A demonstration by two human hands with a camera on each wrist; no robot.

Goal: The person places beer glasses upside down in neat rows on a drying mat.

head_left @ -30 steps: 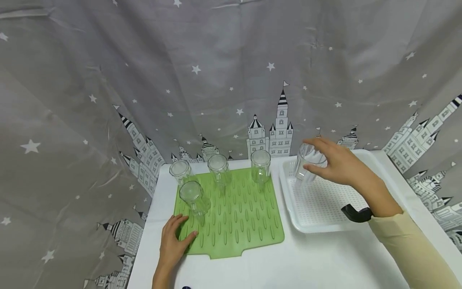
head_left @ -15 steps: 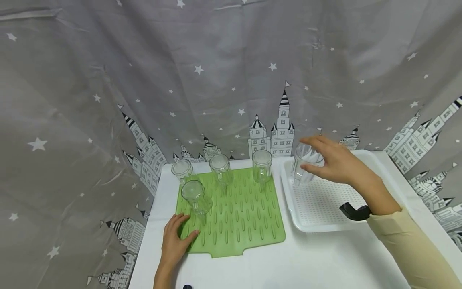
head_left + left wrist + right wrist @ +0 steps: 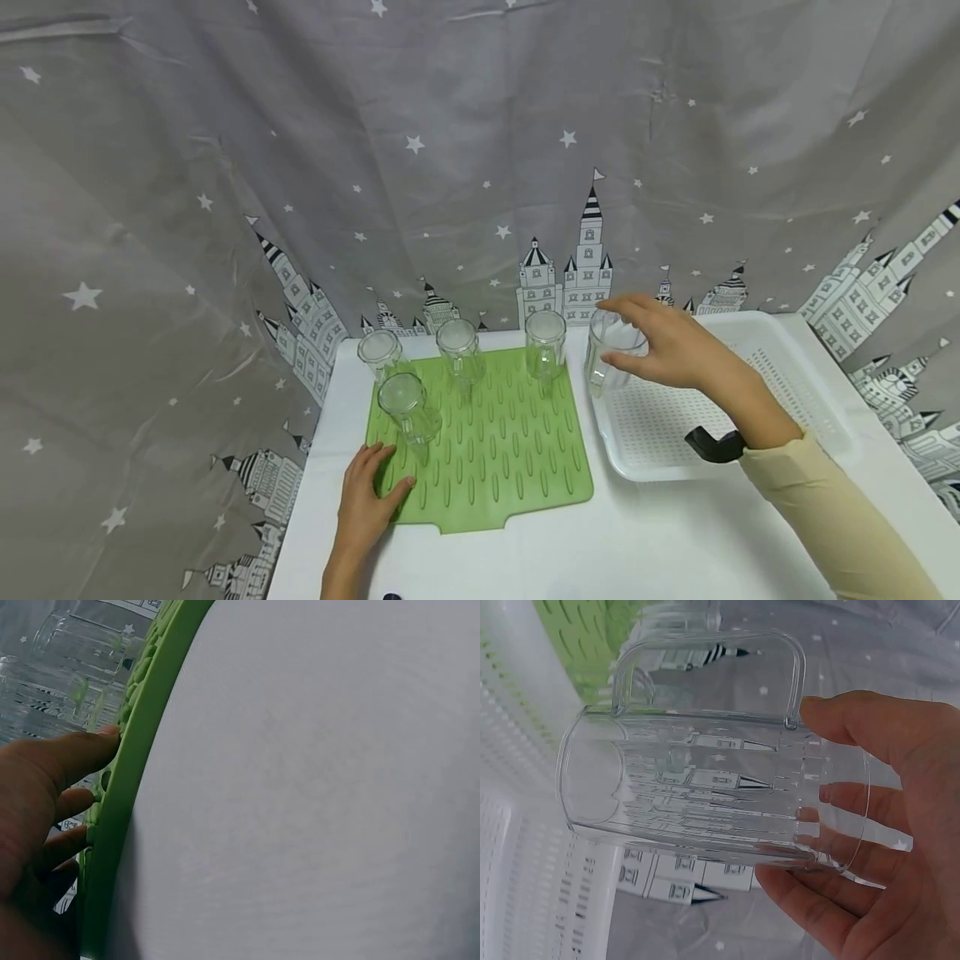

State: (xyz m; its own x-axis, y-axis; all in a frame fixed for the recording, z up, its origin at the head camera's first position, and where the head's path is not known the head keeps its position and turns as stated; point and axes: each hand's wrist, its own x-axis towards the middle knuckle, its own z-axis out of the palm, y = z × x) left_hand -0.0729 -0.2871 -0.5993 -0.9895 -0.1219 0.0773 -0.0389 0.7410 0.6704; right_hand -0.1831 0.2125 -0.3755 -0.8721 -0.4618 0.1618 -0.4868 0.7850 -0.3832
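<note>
A clear glass mug (image 3: 597,371) hangs over the left edge of the white basket (image 3: 660,477), gripped near its upper end by my right hand (image 3: 667,346). The right wrist view shows the mug's squared handle (image 3: 705,637), with the thumb close to the handle's end and the fingers round the far side. My left hand (image 3: 363,507) rests at the front left corner of the green ridged mat (image 3: 510,475), thumb and fingers spread. In the left wrist view its fingertips touch the mat's edge (image 3: 142,757).
Several clear mugs stand on the mat: one at the back right (image 3: 545,342), one at the back middle (image 3: 459,350), and two at the left, the nearer (image 3: 405,404) close beyond my left hand. A grey curtain (image 3: 450,167) hangs behind the white table (image 3: 570,550).
My right hand has carried the mug leftward, from above the inside of the basket to its left edge. My left hand stays at the mat's corner.
</note>
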